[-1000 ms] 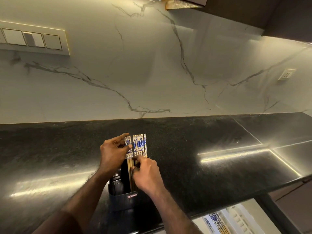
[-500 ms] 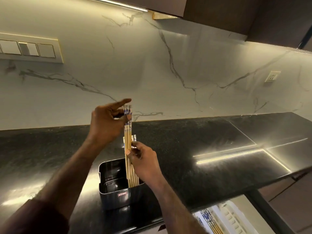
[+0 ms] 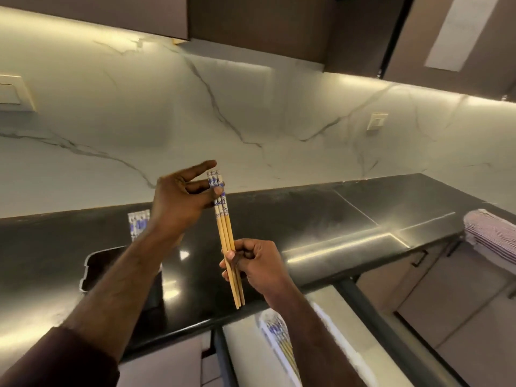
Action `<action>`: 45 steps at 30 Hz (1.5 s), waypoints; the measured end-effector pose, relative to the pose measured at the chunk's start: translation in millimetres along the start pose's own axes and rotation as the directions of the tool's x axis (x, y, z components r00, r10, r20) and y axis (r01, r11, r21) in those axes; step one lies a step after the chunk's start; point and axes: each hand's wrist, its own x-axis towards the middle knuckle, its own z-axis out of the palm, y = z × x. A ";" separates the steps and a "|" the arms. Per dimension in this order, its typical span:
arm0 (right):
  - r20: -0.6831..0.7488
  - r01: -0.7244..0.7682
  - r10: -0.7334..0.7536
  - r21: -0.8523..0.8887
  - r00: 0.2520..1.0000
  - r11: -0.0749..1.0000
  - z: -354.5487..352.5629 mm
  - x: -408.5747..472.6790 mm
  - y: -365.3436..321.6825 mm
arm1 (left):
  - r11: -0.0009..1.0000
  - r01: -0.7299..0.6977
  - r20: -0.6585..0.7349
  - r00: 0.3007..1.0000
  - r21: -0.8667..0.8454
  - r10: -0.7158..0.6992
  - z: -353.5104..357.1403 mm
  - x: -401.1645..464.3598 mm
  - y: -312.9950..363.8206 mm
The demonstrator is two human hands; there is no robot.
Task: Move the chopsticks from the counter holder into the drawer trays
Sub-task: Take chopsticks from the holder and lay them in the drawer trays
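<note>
A small bundle of wooden chopsticks (image 3: 227, 238) with blue-and-white patterned tops hangs in the air above the counter's front edge. My left hand (image 3: 184, 196) pinches their patterned tops, and my right hand (image 3: 257, 263) grips their lower shafts. The dark metal holder (image 3: 92, 263) stands on the counter at the left, mostly hidden by my left forearm. More patterned chopsticks (image 3: 138, 224) stick up from it behind my wrist. Below the counter the open drawer (image 3: 329, 311) shows several chopsticks (image 3: 282, 339) lying in a tray.
The black stone counter (image 3: 321, 219) runs along a white marble backsplash with a socket (image 3: 377, 121). A striped folded cloth (image 3: 491, 233) lies at the counter's right end. Cabinet fronts with dark handles sit below on the right.
Both hands have lifted the bundle clear of the holder and carried it to the right, over the counter's front edge. The view has swung right and the open drawer shows more.
</note>
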 end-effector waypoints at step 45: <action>-0.190 -0.692 0.733 -0.543 0.653 0.476 -253.8 -14.4 343.2 | 0.285 -0.048 0.206 0.804 0.957 -0.558 285.9 -148.7 -401.4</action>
